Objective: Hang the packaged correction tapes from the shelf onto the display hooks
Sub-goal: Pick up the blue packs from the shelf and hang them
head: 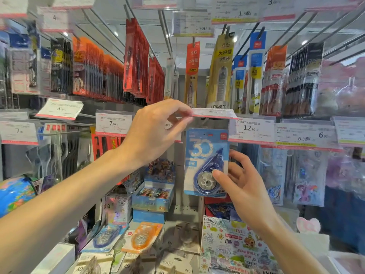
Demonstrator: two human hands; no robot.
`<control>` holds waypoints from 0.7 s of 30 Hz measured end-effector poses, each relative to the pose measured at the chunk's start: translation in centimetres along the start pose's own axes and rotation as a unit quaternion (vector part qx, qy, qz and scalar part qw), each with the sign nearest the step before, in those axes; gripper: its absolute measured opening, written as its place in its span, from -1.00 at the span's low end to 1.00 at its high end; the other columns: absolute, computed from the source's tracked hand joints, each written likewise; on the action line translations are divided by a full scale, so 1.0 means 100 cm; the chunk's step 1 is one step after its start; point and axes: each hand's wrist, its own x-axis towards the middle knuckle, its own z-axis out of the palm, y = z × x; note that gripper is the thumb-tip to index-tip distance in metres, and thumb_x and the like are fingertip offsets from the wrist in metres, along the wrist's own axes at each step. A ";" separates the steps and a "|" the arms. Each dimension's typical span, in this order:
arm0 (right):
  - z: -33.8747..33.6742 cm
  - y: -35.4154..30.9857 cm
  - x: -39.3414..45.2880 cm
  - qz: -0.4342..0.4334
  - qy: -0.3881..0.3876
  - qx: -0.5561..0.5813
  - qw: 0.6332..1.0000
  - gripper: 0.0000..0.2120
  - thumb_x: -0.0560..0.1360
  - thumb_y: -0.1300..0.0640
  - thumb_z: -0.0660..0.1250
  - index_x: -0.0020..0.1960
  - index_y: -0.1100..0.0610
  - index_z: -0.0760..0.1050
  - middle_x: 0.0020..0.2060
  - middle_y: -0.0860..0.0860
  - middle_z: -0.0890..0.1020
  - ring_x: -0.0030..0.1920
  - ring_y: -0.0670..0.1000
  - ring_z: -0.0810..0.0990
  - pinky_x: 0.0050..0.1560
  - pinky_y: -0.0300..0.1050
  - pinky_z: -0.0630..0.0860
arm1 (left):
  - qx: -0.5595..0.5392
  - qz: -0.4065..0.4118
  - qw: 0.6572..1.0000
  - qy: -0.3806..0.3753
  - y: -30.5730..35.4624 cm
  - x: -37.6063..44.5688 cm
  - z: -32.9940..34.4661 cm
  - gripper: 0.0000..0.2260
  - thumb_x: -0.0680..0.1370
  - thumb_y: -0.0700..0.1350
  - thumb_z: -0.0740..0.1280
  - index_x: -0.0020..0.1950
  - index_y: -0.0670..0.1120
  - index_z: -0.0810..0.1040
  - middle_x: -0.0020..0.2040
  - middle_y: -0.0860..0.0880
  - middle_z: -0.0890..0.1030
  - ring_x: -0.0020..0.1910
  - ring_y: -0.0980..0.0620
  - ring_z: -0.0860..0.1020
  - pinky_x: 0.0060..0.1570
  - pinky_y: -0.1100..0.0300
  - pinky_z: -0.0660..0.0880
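A blue packaged correction tape [205, 155] hangs upright in the middle of the display, its top just under a lifted price tag [213, 113]. My right hand [240, 182] grips the pack's lower right corner, thumb on the front. My left hand [156, 131] pinches the left end of that price tag and holds it flipped up. The hook itself is hidden behind the tag. On the shelf below lie another blue correction tape pack [105, 237] and an orange one [142, 237], with several more white-backed packs [126, 262] in front.
Rows of pen packs [136, 60] hang on hooks above. Price tags [251, 129] line the rail on both sides. Card boxes [156, 192] stand behind the shelf packs, a colourful sticker book [233, 248] lies at the right, a globe [15, 194] at the left.
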 end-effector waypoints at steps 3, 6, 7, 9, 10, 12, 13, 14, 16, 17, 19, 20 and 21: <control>0.004 0.002 0.003 -0.006 0.008 -0.010 1.000 -0.46 0.60 0.07 0.42 0.51 -0.06 0.31 0.14 -0.18 0.74 0.19 -0.13 0.71 0.24 0.01 0.59 | 0.004 0.001 1.000 -0.006 0.000 -0.002 0.000 -0.86 0.61 -0.15 0.42 0.13 -0.14 0.69 -0.01 0.07 0.69 -0.12 0.27 0.61 -0.07 0.47 0.50; 0.009 0.006 0.004 -0.014 0.019 -0.011 1.000 -0.46 0.60 0.03 0.42 0.51 -0.11 0.31 0.14 -0.19 0.74 0.19 -0.16 0.70 0.20 -0.08 0.62 | 0.000 0.001 1.000 -0.006 -0.002 -0.003 -0.001 -0.85 0.60 -0.15 0.43 0.14 -0.15 0.69 -0.03 0.12 0.67 -0.10 0.33 0.60 -0.06 0.44 0.53; 0.010 0.007 0.004 -0.018 0.023 -0.009 1.000 -0.44 0.58 -0.02 0.43 0.51 -0.12 0.30 0.14 -0.19 0.74 0.19 -0.16 0.70 0.18 -0.09 0.64 | -0.003 0.002 1.000 -0.005 -0.002 -0.003 -0.002 -0.85 0.60 -0.15 0.43 0.14 -0.15 0.69 -0.03 0.13 0.66 -0.10 0.35 0.59 -0.06 0.43 0.54; 0.010 0.007 0.005 -0.024 0.031 -0.007 0.999 -0.41 0.53 -0.09 0.42 0.51 -0.13 0.31 0.14 -0.19 0.74 0.18 -0.15 0.71 0.15 -0.13 0.67 | -0.006 0.003 1.000 -0.004 -0.002 -0.003 -0.002 -0.85 0.60 -0.15 0.43 0.14 -0.14 0.70 -0.03 0.13 0.66 -0.09 0.37 0.59 -0.08 0.44 0.55; 0.010 0.008 0.006 -0.026 0.035 -0.005 0.999 -0.42 0.54 -0.09 0.42 0.51 -0.13 0.31 0.15 -0.18 0.74 0.18 -0.14 0.71 0.15 -0.13 0.67 | -0.008 0.004 1.000 -0.004 -0.002 -0.003 -0.002 -0.85 0.60 -0.15 0.43 0.13 -0.14 0.70 -0.03 0.13 0.66 -0.09 0.38 0.59 -0.08 0.44 0.55; 0.009 0.009 0.008 -0.027 0.037 -0.006 0.999 -0.44 0.58 -0.03 0.42 0.52 -0.14 0.31 0.14 -0.17 0.74 0.18 -0.13 0.71 0.17 -0.17 0.66 | -0.013 0.001 1.000 -0.003 -0.003 -0.003 -0.003 -0.85 0.60 -0.15 0.43 0.13 -0.15 0.70 -0.03 0.13 0.66 -0.10 0.38 0.59 -0.09 0.42 0.57; 0.009 0.010 0.008 -0.027 0.037 -0.009 0.999 -0.45 0.60 0.01 0.42 0.52 -0.15 0.30 0.13 -0.17 0.75 0.18 -0.12 0.72 0.19 -0.19 0.64 | -0.014 0.000 1.000 -0.003 -0.003 -0.004 -0.002 -0.85 0.60 -0.14 0.43 0.13 -0.15 0.70 -0.03 0.13 0.66 -0.11 0.38 0.59 -0.09 0.41 0.57; 0.010 0.012 0.008 -0.027 0.037 -0.012 0.999 -0.46 0.61 0.03 0.41 0.52 -0.15 0.30 0.12 -0.16 0.75 0.16 -0.11 0.72 0.20 -0.20 0.63 | -0.015 -0.002 1.000 -0.003 -0.003 -0.004 -0.002 -0.85 0.60 -0.14 0.43 0.13 -0.15 0.70 -0.03 0.12 0.67 -0.11 0.38 0.59 -0.10 0.41 0.57; 0.011 0.014 0.008 -0.026 0.042 -0.015 0.999 -0.48 0.63 0.07 0.39 0.51 -0.16 0.29 0.09 -0.13 0.76 0.14 -0.10 0.73 0.16 -0.14 0.67 | -0.017 -0.007 1.000 -0.007 -0.003 -0.005 -0.002 -0.86 0.60 -0.14 0.43 0.12 -0.14 0.70 -0.03 0.11 0.68 -0.12 0.36 0.60 -0.14 0.47 0.54; 0.012 0.015 0.009 -0.026 0.046 -0.015 0.998 -0.48 0.64 0.08 0.38 0.51 -0.18 0.28 0.09 -0.12 0.76 0.14 -0.09 0.73 0.13 -0.10 0.69 | -0.017 -0.010 1.000 -0.010 -0.003 -0.006 -0.002 -0.86 0.60 -0.14 0.43 0.12 -0.14 0.70 -0.04 0.11 0.68 -0.13 0.34 0.61 -0.15 0.49 0.52; 0.012 0.019 0.011 -0.021 0.054 -0.019 0.998 -0.48 0.64 0.06 0.38 0.50 -0.24 0.28 0.08 -0.12 0.76 0.15 -0.09 0.73 0.11 -0.11 0.66 | -0.018 -0.021 1.000 -0.014 -0.004 -0.009 -0.001 -0.87 0.60 -0.14 0.43 0.10 -0.13 0.71 -0.06 0.10 0.70 -0.15 0.31 0.62 -0.17 0.47 0.54; 0.012 0.020 0.012 -0.017 0.059 -0.023 0.998 -0.48 0.63 0.05 0.38 0.49 -0.26 0.28 0.07 -0.15 0.74 0.14 -0.10 0.72 0.08 -0.15 0.66 | -0.025 -0.034 0.999 -0.016 -0.005 -0.013 0.000 -0.87 0.61 -0.13 0.43 0.10 -0.12 0.71 -0.06 0.10 0.70 -0.15 0.30 0.63 -0.18 0.42 0.57; 0.013 0.022 0.014 -0.014 0.066 -0.031 0.997 -0.48 0.63 0.03 0.38 0.49 -0.28 0.29 0.05 -0.19 0.72 0.12 -0.13 0.72 0.04 -0.23 0.65 | -0.038 -0.056 0.998 -0.017 -0.006 -0.018 0.002 -0.88 0.60 -0.12 0.42 0.10 -0.10 0.71 -0.07 0.11 0.71 -0.16 0.27 0.65 -0.19 0.35 0.61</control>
